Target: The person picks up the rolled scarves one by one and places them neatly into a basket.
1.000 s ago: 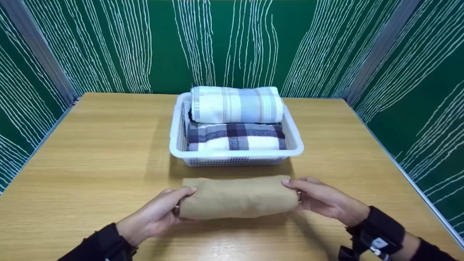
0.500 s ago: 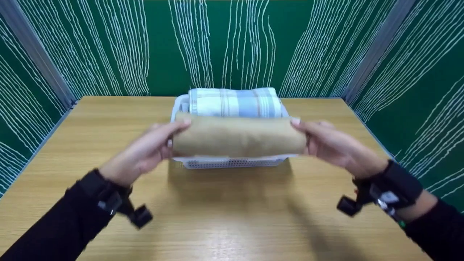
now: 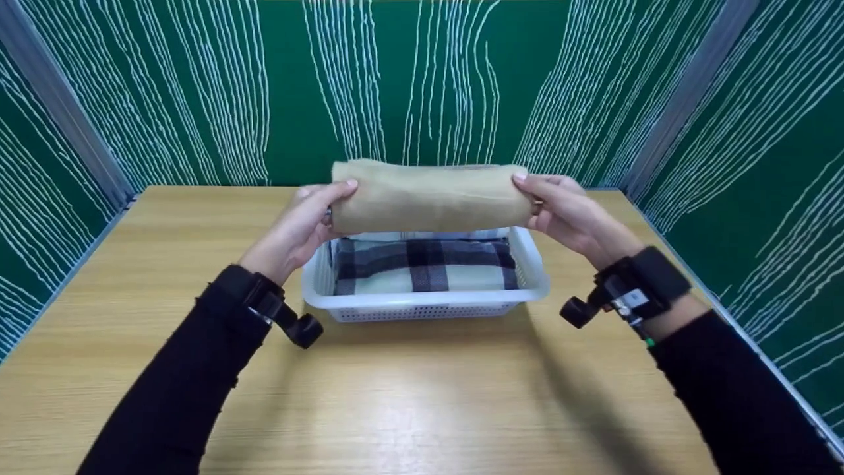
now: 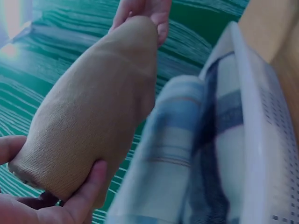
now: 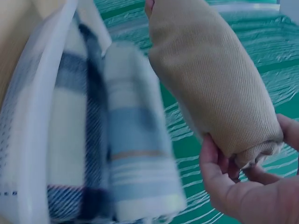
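A tan rolled cloth (image 3: pixel 432 201) is held level in the air above the back of the white basket (image 3: pixel 428 301). My left hand (image 3: pixel 300 224) grips its left end, thumb on the near side. At the other end, my right hand (image 3: pixel 570 214) pinches it between thumb and fingers. A dark-and-white plaid rolled cloth (image 3: pixel 428 267) lies in the front of the basket. Behind it is a light blue-and-white striped rolled cloth (image 5: pixel 135 130), mostly hidden by the tan cloth in the head view but plain in both wrist views.
The basket stands on a wooden table (image 3: pixel 409 396). Green panels with white wavy lines (image 3: pixel 290 99) close off the back and sides, with grey posts (image 3: pixel 692 99) at the corners. Both wrists wear black camera straps (image 3: pixel 643 284).
Both hands have lifted the tan rolled cloth from in front of the basket, up and away over it. It now covers the striped cloth in the head view, while the dark plaid one shows again.
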`<state>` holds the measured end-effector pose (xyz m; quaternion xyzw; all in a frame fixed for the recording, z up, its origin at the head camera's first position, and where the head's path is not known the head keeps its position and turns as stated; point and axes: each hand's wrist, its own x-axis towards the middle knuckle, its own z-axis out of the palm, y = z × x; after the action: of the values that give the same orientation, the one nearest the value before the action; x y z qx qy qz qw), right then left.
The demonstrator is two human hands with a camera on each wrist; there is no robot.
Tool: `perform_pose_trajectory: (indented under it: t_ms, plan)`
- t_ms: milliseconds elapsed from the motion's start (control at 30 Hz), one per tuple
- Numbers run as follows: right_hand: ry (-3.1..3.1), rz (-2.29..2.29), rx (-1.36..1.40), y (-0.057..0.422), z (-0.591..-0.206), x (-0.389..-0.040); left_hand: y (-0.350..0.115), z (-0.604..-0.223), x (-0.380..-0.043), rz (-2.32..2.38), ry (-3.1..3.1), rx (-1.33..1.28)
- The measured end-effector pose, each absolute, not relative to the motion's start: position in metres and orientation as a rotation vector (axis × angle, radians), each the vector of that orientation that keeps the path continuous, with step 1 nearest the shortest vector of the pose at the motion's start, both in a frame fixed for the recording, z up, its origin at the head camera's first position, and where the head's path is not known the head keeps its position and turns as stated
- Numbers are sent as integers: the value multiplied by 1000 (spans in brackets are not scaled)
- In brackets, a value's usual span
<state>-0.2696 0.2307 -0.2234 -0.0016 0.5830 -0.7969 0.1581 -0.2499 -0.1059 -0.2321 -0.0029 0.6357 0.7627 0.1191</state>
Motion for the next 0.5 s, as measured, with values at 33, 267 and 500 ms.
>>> perform_pose_trajectory:
  t_ms: [33, 267, 500]
  plan:
    - [1664, -2275, -15, 231, -230, -272, -106, -239, -252, 2218, 1864, -13]
    - [1739, -2166, -56, 236, -266, -280, -106, -274, -257, 2172, 1835, -56]
    - [1759, -2110, 1, 238, -286, -279, -107, -294, -260, 2167, 1774, -105]
